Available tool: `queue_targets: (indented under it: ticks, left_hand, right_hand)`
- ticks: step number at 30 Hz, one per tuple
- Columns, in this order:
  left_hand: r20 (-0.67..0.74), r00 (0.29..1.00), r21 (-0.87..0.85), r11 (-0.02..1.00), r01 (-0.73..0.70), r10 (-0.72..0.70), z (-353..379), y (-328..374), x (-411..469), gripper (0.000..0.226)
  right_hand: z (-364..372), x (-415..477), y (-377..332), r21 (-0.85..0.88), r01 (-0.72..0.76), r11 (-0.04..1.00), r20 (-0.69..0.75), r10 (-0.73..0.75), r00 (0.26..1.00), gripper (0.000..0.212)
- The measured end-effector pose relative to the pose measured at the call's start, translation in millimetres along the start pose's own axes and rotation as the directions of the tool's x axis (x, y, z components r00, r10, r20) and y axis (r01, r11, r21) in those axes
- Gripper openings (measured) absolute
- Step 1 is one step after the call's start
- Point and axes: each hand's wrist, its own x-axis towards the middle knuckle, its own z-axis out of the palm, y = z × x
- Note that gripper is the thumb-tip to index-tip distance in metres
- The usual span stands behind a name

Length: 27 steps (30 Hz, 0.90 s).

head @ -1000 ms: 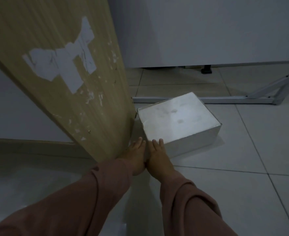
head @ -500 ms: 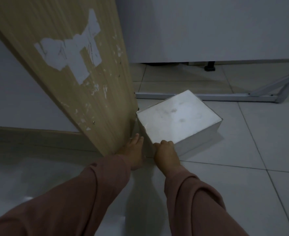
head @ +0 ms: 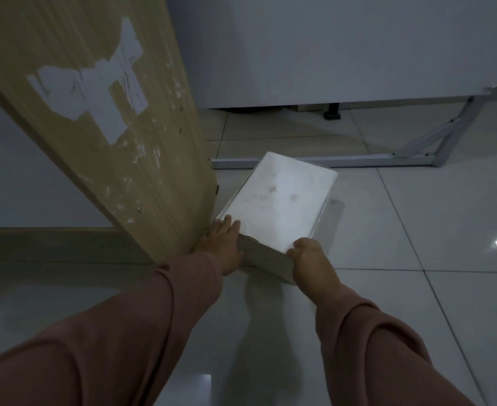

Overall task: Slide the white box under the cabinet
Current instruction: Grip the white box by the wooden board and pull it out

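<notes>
The white box (head: 279, 200) lies on the tiled floor, its long side running away from me, its left edge close to the wooden cabinet side panel (head: 103, 118). My left hand (head: 222, 244) rests on the box's near left corner, fingers flat on the lid. My right hand (head: 311, 262) grips the near right corner, fingers curled over the lid's edge. Both arms wear pinkish-brown sleeves. The box's near face is partly hidden by my hands.
A white cabinet (head: 343, 48) stands at the back on a black foot (head: 331, 112), with a dark gap beneath it. A grey metal frame bar (head: 358, 162) lies across the floor just behind the box, with slanted struts at the right. Floor tiles stretch to the right.
The box has turned so its long side points away from me. My right hand moved right along the near edge to the right corner; my left hand went onto the left corner.
</notes>
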Motion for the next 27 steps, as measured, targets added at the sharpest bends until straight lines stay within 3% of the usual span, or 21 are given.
queue_targets:
  ticks: [3,5,6,7,9,12,15,18,23,25,27]
  left_hand:
    - [0.037,0.998,0.064,0.997,-0.048,0.046,-1.2,-1.9,2.9,0.07]
    - [0.01,0.998,0.045,0.997,-0.06,0.06,1.7,-4.9,1.5,0.067]
    - [-0.016,0.997,0.036,0.997,-0.071,0.072,3.4,-6.5,0.1,0.064]
    - [-0.045,0.995,0.031,0.996,-0.084,0.086,5.1,-8.0,-2.0,0.062]
    - [-0.097,0.989,0.031,0.994,-0.105,0.107,8.4,-8.6,-6.8,0.056]
    - [-0.168,0.98,0.071,0.993,-0.094,0.105,11.1,-6.8,-15.7,0.047]
    - [-0.241,0.966,0.102,0.992,-0.07,0.093,13.9,-2.7,-23.7,0.039]
    - [-0.325,0.941,0.077,0.995,-0.071,0.092,19.9,2.2,-32.7,0.039]
    - [-0.361,0.932,-0.112,0.99,-0.089,0.043,25.7,2.6,-42.1,0.032]
    - [-0.352,0.93,-0.294,0.956,-0.002,-0.106,27.1,-2.8,-40.7,0.035]
    - [-0.277,0.918,-0.484,0.867,0.123,-0.285,29.8,-9.4,-38.3,0.055]
  right_hand:
    - [1.4,-6.2,-5.6,-0.038,-0.136,0.99,-0.061,0.133,0.989,0.02]
    - [4.8,-5.6,-11.1,0.05,-0.17,0.984,-0.064,0.173,0.983,0.01]
    - [8.7,-2.2,-11.0,0.109,-0.197,0.974,0.016,0.197,0.98,0.022]
    - [12.6,-0.2,-6.9,0.147,-0.233,0.961,-0.003,0.236,0.972,0.029]
    - [1.5,3.5,-7.8,0.276,-0.344,0.898,0.003,0.357,0.934,0.017]
    - [0.1,8.1,-5.5,0.368,-0.458,0.809,0.074,0.465,0.882,0.026]
    - [-1.7,6.9,0.0,0.435,-0.419,0.797,0.013,0.46,0.888,0.028]
    - [-8.2,5.7,1.1,0.557,-0.459,0.693,0.03,0.535,0.844,0.038]
    - [-12.1,1.2,-0.4,0.635,-0.459,0.621,0.046,0.563,0.825,0.059]
    - [-13.0,0.2,-1.0,0.648,-0.508,0.568,0.096,0.6,0.794,0.059]
    - [-12.7,0.2,0.4,0.652,-0.551,0.521,0.153,0.621,0.768,0.053]
